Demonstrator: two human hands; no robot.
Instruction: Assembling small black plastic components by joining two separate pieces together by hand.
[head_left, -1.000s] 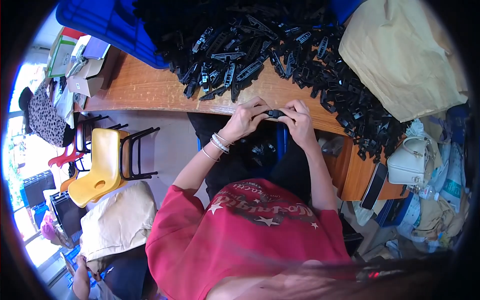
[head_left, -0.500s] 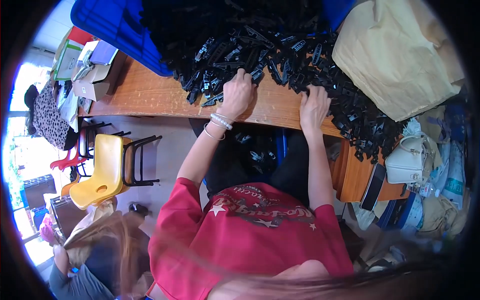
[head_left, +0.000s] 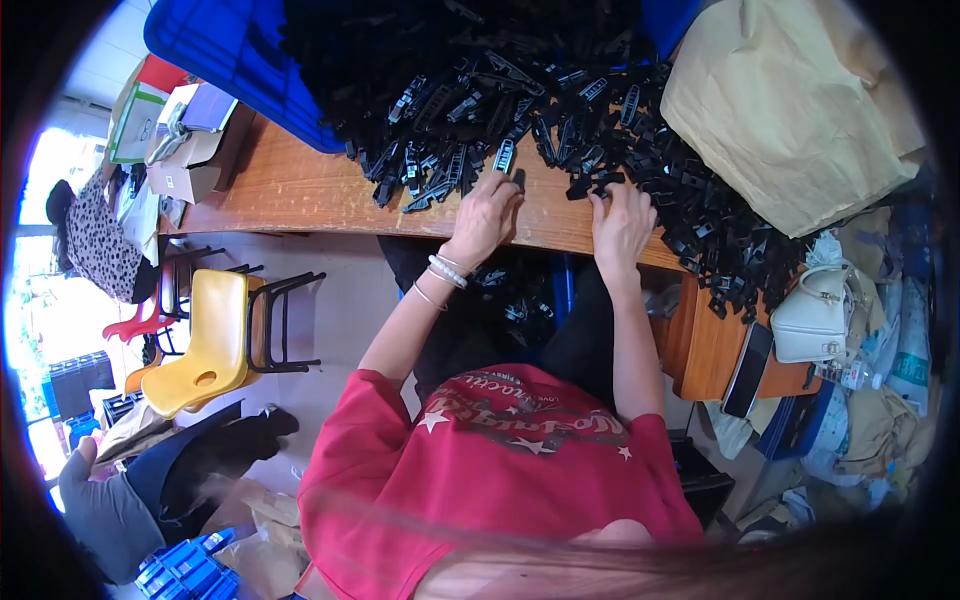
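Note:
A large heap of small black plastic clip-like pieces [head_left: 470, 110] covers the far part of the wooden table [head_left: 290, 185]. My left hand [head_left: 482, 218], wearing bracelets, is closed near the table's front edge. A small dark piece [head_left: 518, 178] shows at its thumb side, and a ladder-like black piece [head_left: 503, 155] lies just beyond its fingertips. My right hand [head_left: 624, 228] is bent over the heap's near edge, its fingers and thumb closed on a black clip-like piece [head_left: 604, 184]. What lies under the fingers is partly hidden.
A blue crate [head_left: 235, 65] tilts behind the heap. Brown paper [head_left: 790, 110] covers its right side. A white handbag [head_left: 808, 315] and a phone [head_left: 748, 370] lie at right. More pieces [head_left: 515, 300] sit below the table edge. Yellow chairs [head_left: 205, 335] stand left; another person's arm [head_left: 105, 510] is lower left.
My left hand has drawn back slightly from the heap toward the table edge, uncovering a ladder-like piece. My right hand has shifted slightly left and nearer. The person at lower left has moved.

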